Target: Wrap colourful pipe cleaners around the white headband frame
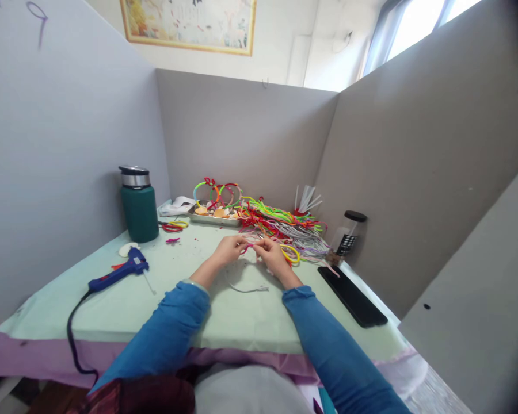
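Observation:
Between my two hands, above the middle of the pale green tabletop, is a magenta pipe cleaner (249, 246). My left hand (231, 250) pinches one side of it, my right hand (271, 256) the other. The fingertips of both hands almost meet. Under them a grey pipe cleaner (248, 290) lies curved on the cloth. Close by my right hand are the yellow handles of a pair of scissors (292, 253), partly hidden by that hand. Behind the hands spreads a heap of coloured pipe cleaners (280, 221), red, green, grey and pink.
At the left stand a green bottle (138, 210) and a blue glue gun (118, 272) with its cord over the edge. A metal tray (213, 219) holds small pieces and rings. On the right are a black phone (351, 296) and a clear bottle (347, 236). Grey partitions (246, 126) enclose the table.

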The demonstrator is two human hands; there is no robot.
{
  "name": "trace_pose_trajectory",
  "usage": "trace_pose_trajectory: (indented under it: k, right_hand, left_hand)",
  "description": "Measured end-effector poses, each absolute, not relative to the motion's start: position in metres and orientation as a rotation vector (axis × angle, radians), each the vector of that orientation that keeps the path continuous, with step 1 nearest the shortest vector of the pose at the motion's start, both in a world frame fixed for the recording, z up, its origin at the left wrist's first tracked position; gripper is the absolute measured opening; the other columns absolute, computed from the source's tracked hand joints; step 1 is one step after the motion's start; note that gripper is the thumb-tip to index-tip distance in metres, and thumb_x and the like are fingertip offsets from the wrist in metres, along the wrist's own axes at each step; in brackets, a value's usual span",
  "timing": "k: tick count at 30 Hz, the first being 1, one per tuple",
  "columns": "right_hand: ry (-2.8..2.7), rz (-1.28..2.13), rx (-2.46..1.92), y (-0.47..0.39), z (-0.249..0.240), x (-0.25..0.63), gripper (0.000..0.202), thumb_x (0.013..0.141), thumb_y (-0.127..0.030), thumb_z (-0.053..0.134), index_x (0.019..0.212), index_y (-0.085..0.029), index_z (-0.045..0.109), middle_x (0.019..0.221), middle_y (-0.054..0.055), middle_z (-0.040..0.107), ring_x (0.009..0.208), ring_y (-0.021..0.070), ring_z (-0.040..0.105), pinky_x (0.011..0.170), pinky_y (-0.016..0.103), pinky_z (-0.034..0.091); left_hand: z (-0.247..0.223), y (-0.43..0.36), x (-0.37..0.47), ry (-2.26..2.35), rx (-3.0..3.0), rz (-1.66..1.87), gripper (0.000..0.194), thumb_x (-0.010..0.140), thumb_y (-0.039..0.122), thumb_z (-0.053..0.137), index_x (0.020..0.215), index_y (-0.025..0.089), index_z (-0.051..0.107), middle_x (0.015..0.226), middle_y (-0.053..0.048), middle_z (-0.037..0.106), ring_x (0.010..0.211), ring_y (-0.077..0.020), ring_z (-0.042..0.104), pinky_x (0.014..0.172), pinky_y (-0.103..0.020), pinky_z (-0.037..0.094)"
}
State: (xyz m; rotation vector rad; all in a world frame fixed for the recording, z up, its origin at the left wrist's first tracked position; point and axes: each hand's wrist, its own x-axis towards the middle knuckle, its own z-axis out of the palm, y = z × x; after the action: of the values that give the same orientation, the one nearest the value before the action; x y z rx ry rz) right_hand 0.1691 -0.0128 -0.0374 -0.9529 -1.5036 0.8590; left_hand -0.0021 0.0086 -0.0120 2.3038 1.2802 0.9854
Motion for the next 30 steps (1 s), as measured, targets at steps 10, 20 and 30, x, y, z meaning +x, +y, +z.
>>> trace_pose_trajectory:
  k: [10, 20, 30]
  right_hand:
    - [-1.508, 0.901, -0.955, -0.017, -0.033, 0.169, 0.026, 0.070, -0.043, 0.066, 0.070, -0.019, 0.057, 0.054, -0.003, 0.055, 0.047, 0.0108, 0.047, 0.044, 0.022, 0.038]
    - [-1.487, 0.914, -0.965, -0.014, -0.035, 0.171, 0.027, 0.070, -0.044, 0.066, 0.069, -0.019, 0.057, 0.052, -0.004, 0.054, 0.046, 0.0114, 0.048, 0.043, 0.022, 0.036]
    - [-1.508, 0.939, -0.933, -0.007, -0.043, 0.172, 0.027, 0.071, -0.044, 0.068, 0.072, -0.019, 0.057, 0.053, -0.004, 0.055, 0.045, 0.0104, 0.047, 0.043, 0.021, 0.036]
  left_hand:
    - [-0.001, -0.006, -0.002, 1.092, 1.772, 0.818, 0.032, 0.079, 0.043, 0.057, 0.064, 0.015, 0.055, 0.038, 0.005, 0.042, 0.035, -0.0076, 0.036, 0.041, -0.021, 0.026]
    - [0.001, -0.006, -0.004, 1.038, 1.775, 0.802, 0.015, 0.072, 0.025, 0.056, 0.076, 0.013, 0.065, 0.044, 0.005, 0.046, 0.038, -0.0077, 0.039, 0.040, -0.021, 0.029]
    - [-0.011, 0.006, -0.005, 1.317, 2.243, 0.966, 0.021, 0.073, 0.023, 0.062, 0.086, 0.015, 0.076, 0.066, 0.000, 0.067, 0.058, -0.0108, 0.052, 0.058, -0.022, 0.037]
